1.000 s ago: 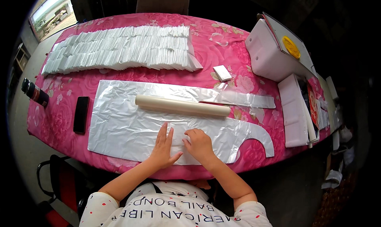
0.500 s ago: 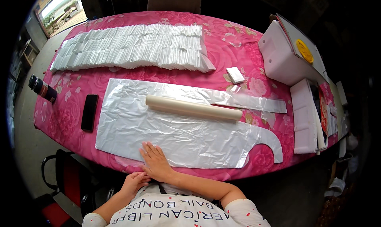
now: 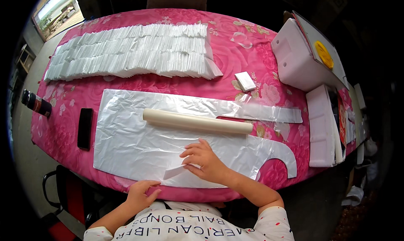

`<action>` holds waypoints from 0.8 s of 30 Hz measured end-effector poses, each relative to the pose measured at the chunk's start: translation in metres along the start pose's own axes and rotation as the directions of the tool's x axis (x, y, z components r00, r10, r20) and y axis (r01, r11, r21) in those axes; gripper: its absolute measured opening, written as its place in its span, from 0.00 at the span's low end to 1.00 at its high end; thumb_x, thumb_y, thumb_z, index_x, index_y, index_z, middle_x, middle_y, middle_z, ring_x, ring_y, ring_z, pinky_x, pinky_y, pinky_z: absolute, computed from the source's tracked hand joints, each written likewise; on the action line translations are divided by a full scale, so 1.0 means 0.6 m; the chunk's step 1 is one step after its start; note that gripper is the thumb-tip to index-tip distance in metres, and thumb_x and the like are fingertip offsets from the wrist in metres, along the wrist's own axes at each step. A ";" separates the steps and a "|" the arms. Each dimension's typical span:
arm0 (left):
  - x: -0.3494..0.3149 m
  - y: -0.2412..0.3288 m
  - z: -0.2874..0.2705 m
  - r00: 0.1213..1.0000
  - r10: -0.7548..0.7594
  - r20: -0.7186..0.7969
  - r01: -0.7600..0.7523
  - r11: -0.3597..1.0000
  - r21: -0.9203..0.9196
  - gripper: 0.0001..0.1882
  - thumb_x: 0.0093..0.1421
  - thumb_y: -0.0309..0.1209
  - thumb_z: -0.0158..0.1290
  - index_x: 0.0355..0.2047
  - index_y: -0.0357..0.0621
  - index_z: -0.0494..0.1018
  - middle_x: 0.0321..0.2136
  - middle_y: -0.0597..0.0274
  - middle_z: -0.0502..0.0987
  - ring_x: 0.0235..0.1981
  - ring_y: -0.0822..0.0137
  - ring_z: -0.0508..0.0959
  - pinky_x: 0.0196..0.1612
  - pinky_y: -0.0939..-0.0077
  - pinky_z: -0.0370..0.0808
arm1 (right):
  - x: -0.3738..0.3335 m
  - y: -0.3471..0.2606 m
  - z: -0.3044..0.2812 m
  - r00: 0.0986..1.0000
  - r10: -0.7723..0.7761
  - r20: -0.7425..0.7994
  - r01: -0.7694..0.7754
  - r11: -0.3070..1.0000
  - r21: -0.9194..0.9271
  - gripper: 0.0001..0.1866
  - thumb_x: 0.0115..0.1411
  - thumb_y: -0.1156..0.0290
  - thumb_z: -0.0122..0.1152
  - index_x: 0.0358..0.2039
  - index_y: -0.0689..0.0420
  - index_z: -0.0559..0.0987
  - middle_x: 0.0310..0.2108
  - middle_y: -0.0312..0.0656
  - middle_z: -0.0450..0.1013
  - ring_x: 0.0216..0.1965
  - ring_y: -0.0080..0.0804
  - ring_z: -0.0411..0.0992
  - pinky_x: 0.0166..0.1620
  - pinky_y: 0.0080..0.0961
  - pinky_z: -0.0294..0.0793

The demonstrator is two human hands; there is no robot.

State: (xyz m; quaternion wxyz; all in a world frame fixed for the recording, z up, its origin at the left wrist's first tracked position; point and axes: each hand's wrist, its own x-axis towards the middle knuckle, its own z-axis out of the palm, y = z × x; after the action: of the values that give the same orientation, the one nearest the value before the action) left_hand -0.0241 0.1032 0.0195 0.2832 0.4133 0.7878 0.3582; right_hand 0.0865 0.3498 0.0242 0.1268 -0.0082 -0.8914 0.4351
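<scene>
A large flat plastic vest-style bag [image 3: 122, 144], silvery white and creased, lies across the near half of the table with its handle strips to the right. On it rests a cream tube [image 3: 198, 121], slightly slanted. My right hand [image 3: 205, 163] is above the bag's near part, thumb and fingers closed on a thin white flap [image 3: 174, 171]. Whether this flap is part of the bag or a separate piece, I cannot tell. My left hand [image 3: 142, 194] rests at the bag's near edge, thumb and forefinger apart, holding nothing visible.
Rows of folded white plastic [image 3: 130, 51] cover the far left of the pink floral tablecloth [image 3: 235, 64]. A small white packet [image 3: 245, 81] lies right of them. A phone [image 3: 85, 129] and a dark bottle [image 3: 37, 103] stand left. White foam boxes [image 3: 294, 55] occupy the right end.
My right hand has lifted off the bag and moved right, now with the white flap in its fingers. My left hand has opened beside the edge. The whole view has shifted slightly.
</scene>
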 end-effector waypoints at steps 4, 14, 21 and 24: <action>0.019 -0.006 -0.001 0.999 -0.017 0.048 0.019 0.999 -0.034 0.12 0.50 0.27 0.57 0.36 0.41 0.75 0.31 0.56 0.78 0.32 0.60 0.78 0.36 0.73 0.74 | 0.040 0.134 -0.154 0.766 0.300 -0.568 -0.280 0.952 0.124 0.06 0.53 0.72 0.61 0.30 0.60 0.78 0.28 0.39 0.73 0.34 0.29 0.69 0.42 0.23 0.66; 0.034 -0.002 0.005 0.994 -0.024 0.105 0.031 0.998 -0.059 0.11 0.51 0.27 0.56 0.36 0.40 0.75 0.32 0.55 0.78 0.34 0.60 0.78 0.36 0.72 0.74 | 0.049 0.374 -0.289 0.397 0.305 -0.866 -0.864 0.443 -0.240 0.19 0.50 0.64 0.60 0.41 0.59 0.76 0.40 0.49 0.73 0.44 0.45 0.69 0.48 0.36 0.64; 0.036 -0.007 0.016 0.989 0.091 0.116 -0.086 0.995 -0.046 0.11 0.50 0.26 0.56 0.36 0.40 0.75 0.31 0.54 0.78 0.33 0.58 0.77 0.36 0.71 0.74 | 0.034 0.192 -0.157 0.921 0.065 -0.385 -0.220 0.901 -0.373 0.19 0.50 0.66 0.62 0.41 0.61 0.75 0.41 0.47 0.71 0.45 0.45 0.66 0.51 0.36 0.62; 0.047 0.000 0.026 0.977 0.175 0.118 -0.171 0.984 -0.039 0.11 0.49 0.25 0.56 0.36 0.41 0.75 0.31 0.55 0.78 0.33 0.58 0.78 0.36 0.71 0.74 | -0.013 0.143 -0.101 0.959 0.190 -0.210 -0.258 0.892 -0.371 0.21 0.50 0.66 0.62 0.44 0.61 0.73 0.40 0.47 0.70 0.45 0.44 0.66 0.49 0.35 0.64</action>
State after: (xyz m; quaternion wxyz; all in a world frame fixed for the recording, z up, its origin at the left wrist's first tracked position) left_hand -0.0266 0.1327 0.0062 0.3043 0.4971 0.7249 0.3671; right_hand 0.0999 0.4489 -0.0082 0.1462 -0.1731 -0.9397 0.2561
